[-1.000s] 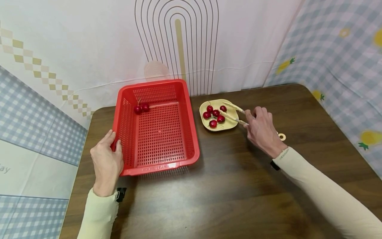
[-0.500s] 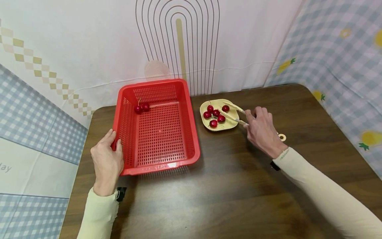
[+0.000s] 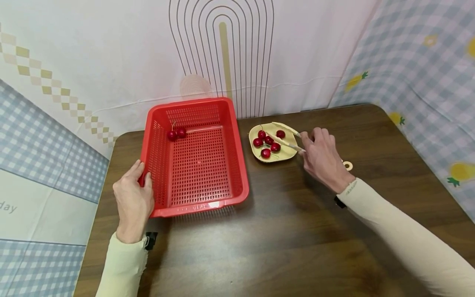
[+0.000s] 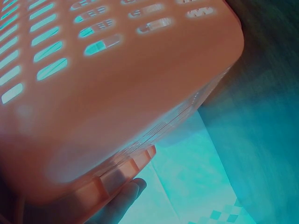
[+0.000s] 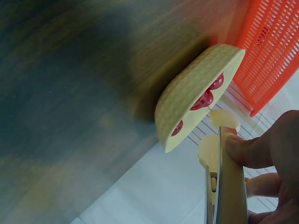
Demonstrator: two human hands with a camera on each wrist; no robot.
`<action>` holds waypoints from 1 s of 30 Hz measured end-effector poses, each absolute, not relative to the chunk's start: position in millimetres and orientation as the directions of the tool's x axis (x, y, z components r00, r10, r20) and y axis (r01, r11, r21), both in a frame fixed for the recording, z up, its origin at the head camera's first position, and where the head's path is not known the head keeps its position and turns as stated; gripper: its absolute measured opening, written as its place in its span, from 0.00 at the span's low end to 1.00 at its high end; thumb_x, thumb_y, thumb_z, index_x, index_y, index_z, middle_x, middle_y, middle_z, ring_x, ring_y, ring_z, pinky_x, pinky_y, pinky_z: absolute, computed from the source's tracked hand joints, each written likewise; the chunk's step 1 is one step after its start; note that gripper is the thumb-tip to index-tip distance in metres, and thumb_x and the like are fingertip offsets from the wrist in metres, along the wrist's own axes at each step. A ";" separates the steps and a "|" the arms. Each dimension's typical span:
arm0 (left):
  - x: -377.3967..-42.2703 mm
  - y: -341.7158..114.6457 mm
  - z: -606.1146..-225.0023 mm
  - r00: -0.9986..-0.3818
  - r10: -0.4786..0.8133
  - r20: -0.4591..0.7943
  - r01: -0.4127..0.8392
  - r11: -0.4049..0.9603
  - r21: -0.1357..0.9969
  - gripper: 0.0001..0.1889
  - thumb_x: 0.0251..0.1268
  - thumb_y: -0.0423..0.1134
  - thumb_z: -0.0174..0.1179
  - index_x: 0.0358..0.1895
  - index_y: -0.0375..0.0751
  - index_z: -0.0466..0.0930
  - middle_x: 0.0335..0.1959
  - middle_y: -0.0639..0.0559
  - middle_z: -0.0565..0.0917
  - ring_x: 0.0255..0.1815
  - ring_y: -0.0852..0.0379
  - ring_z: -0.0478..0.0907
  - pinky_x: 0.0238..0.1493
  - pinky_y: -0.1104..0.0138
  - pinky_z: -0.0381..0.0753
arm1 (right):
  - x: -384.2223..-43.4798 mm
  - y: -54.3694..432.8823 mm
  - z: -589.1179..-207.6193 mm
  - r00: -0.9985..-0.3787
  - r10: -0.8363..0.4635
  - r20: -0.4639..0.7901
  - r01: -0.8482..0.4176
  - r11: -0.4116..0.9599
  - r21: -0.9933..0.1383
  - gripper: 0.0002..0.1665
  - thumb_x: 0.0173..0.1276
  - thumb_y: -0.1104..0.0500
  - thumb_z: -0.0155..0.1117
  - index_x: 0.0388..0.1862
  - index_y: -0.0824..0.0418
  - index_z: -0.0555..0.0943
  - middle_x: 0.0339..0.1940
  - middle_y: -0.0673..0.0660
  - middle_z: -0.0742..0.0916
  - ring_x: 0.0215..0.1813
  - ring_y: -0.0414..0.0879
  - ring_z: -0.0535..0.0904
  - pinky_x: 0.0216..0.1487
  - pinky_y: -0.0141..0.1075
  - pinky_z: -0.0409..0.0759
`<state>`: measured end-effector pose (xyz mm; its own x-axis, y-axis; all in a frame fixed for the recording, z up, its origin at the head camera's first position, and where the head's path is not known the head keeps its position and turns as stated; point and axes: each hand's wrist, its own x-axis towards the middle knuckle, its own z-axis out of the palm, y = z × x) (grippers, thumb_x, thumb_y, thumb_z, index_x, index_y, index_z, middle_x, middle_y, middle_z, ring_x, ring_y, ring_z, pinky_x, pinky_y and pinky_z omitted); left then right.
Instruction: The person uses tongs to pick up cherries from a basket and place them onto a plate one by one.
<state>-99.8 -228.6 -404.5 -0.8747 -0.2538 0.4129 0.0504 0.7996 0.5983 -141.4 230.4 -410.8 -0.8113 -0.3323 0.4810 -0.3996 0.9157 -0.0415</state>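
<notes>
My left hand (image 3: pixel 132 202) grips the left rim of a red perforated plastic basket (image 3: pixel 243 177). In the left wrist view a fingertip (image 4: pixel 135 189) shows at the rim, beside the basket's side (image 4: pixel 140 88). Two cherries (image 3: pixel 181 132) lie in the basket's far left corner. My right hand (image 3: pixel 323 160) holds a pair of tongs (image 3: pixel 287 144) with pale tips. The tips are spread apart above a small yellow dish (image 3: pixel 285 155) with several cherries (image 3: pixel 265 153). One cherry (image 3: pixel 280 134) sits between the tong arms as seen from above. In the right wrist view, the tongs (image 5: pixel 232 182) appear beside the dish (image 5: pixel 184 91).
The dish stands just right of the basket on a dark wooden table (image 3: pixel 274 243). A patterned cloth (image 3: pixel 304 53) hangs along the table's back edge, and checked cloth (image 3: pixel 419 74) hangs at the right. The tongs' end ring (image 3: pixel 347 166) sticks out behind the right hand.
One cherry at the dish's right side has shifted slightly right. The right hand and tongs have since moved a little left and away from me. The left hand and basket stay put.
</notes>
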 end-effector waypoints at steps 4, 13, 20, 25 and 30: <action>-100.1 -228.9 -404.0 -0.873 -0.253 0.416 0.049 0.804 0.593 0.19 0.67 0.26 0.62 0.60 0.30 0.82 0.63 0.38 0.82 0.63 0.37 0.81 0.60 0.45 0.81 | -142.4 226.9 -405.6 -0.816 -0.341 0.467 -0.397 0.918 -0.023 0.23 0.58 0.67 0.71 0.52 0.71 0.76 0.34 0.67 0.75 0.37 0.63 0.69 0.33 0.50 0.68; -100.7 -228.8 -403.1 -0.876 -0.258 0.408 0.040 0.804 0.594 0.19 0.67 0.26 0.62 0.61 0.30 0.82 0.64 0.39 0.82 0.63 0.37 0.81 0.61 0.45 0.81 | -148.1 220.6 -393.1 -0.808 -0.343 0.479 -0.396 0.918 -0.012 0.21 0.59 0.68 0.70 0.50 0.72 0.75 0.34 0.68 0.75 0.38 0.64 0.69 0.35 0.51 0.68; -100.6 -228.8 -403.6 -0.875 -0.257 0.411 0.043 0.804 0.594 0.19 0.67 0.26 0.62 0.60 0.30 0.82 0.63 0.38 0.82 0.63 0.37 0.81 0.61 0.45 0.81 | -153.1 212.1 -380.2 -0.794 -0.362 0.489 -0.411 0.912 0.008 0.20 0.60 0.68 0.69 0.49 0.72 0.74 0.33 0.68 0.74 0.37 0.64 0.68 0.34 0.50 0.67; -101.0 -229.0 -404.1 -0.873 -0.254 0.416 0.047 0.805 0.591 0.18 0.67 0.26 0.62 0.60 0.29 0.82 0.63 0.38 0.83 0.63 0.37 0.81 0.61 0.45 0.81 | -155.5 203.6 -370.9 -0.801 -0.375 0.467 -0.411 0.911 0.026 0.21 0.62 0.66 0.69 0.52 0.72 0.74 0.35 0.69 0.74 0.38 0.64 0.67 0.35 0.50 0.66; -100.9 -228.4 -404.2 -0.875 -0.255 0.411 0.046 0.803 0.594 0.18 0.67 0.26 0.62 0.60 0.29 0.82 0.63 0.38 0.83 0.63 0.37 0.81 0.61 0.45 0.81 | -158.4 195.3 -362.3 -0.812 -0.380 0.443 -0.407 0.913 0.037 0.25 0.62 0.64 0.70 0.55 0.73 0.74 0.37 0.70 0.75 0.40 0.64 0.67 0.38 0.51 0.68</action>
<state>-100.9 -228.4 -404.2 -0.8753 -0.2546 0.4111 0.0457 0.8029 0.5944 -158.4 195.3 -362.3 -0.8119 -0.3804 0.4428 -0.4074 0.9125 0.0370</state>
